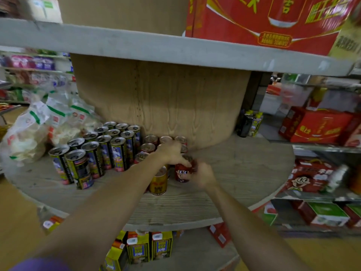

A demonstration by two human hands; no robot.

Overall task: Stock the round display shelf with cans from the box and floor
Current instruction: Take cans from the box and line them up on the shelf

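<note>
Stocking in progress on the middle tier of the round display shelf. A block of tall black-and-yellow cans stands at far left; right of it, against the wooden core, a partial cluster of short red cans. The left hand rests over a red cartoon-face can, fingers on its top; the right hand grips its right side. A gold can stands just left. The shelf's right half remains bare; the supply box is out of view.
</note>
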